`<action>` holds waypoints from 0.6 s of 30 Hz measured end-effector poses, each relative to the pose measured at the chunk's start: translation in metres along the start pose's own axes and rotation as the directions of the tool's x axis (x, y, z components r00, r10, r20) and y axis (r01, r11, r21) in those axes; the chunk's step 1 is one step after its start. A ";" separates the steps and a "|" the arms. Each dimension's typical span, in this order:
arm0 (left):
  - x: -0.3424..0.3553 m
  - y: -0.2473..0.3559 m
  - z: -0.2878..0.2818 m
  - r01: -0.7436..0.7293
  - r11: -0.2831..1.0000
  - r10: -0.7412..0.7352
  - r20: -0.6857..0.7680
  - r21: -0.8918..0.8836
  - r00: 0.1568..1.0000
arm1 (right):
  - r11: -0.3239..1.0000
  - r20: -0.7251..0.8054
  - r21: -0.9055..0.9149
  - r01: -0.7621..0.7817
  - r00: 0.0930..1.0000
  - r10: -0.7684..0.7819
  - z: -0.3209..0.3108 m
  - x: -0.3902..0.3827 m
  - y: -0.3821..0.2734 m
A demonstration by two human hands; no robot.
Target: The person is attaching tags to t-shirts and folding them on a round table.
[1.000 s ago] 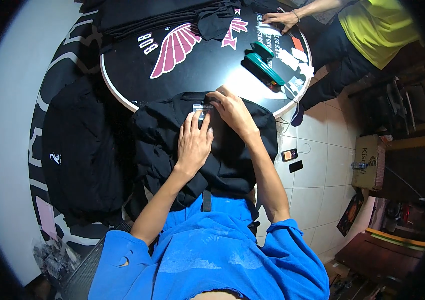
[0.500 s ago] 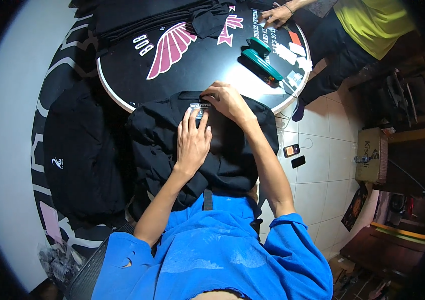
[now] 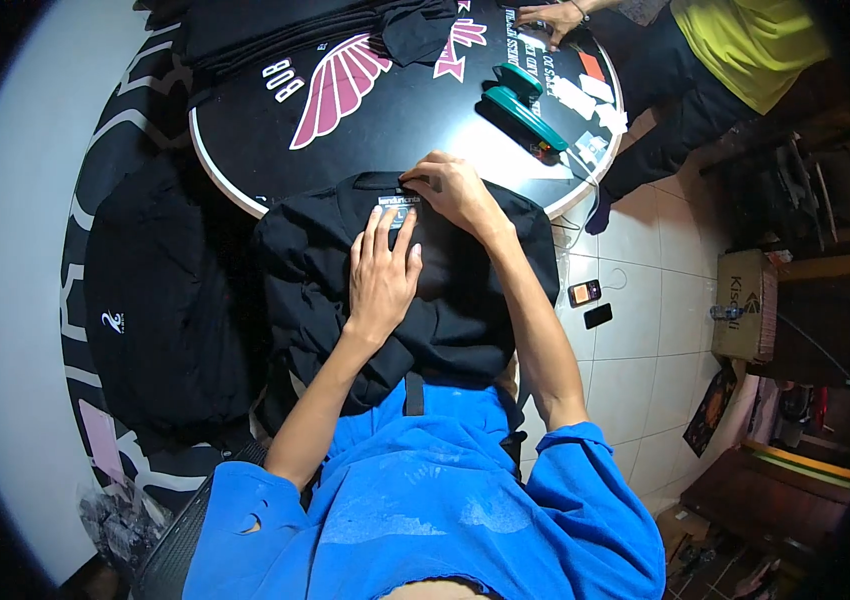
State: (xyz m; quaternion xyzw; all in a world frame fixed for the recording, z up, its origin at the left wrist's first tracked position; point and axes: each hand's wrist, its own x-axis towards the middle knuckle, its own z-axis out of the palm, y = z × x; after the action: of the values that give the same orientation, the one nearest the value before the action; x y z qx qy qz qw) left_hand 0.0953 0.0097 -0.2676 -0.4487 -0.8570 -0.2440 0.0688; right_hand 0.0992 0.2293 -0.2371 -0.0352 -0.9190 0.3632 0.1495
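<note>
A black shirt [image 3: 465,290] lies spread over my lap and against the near edge of the round table. At its neckline sits a printed neck label [image 3: 400,207], mostly uncovered between my hands. My left hand [image 3: 383,275] rests flat on the cloth with fingers stretched out, their tips over the lower part of the label. Just right of the label, my right hand [image 3: 450,198] pinches the collar edge between thumb and fingers.
On the black round table [image 3: 385,130] are folded black garments [image 3: 275,40], a green device [image 3: 520,115] and white slips [image 3: 575,97]. A co-worker's hand [image 3: 555,18] is at the far right. Black clothing [image 3: 160,310] lies left; two phones [image 3: 585,292] lie on the floor.
My right hand has shifted slightly up with the collar edge, and more of the neck label shows. The co-worker's hand has moved and now touches a small white item.
</note>
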 end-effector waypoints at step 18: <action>-0.002 0.001 0.003 0.031 0.998 -0.030 0.012 -0.058 0.999 | 1.000 0.001 -0.018 0.018 1.000 -0.018 0.000 -0.002 0.003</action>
State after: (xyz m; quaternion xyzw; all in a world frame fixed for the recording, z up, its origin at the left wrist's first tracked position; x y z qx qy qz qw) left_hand 0.0972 0.0100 -0.2704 -0.4387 -0.8566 -0.2674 0.0473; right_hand 0.1010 0.2314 -0.2393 -0.0280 -0.9225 0.3536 0.1520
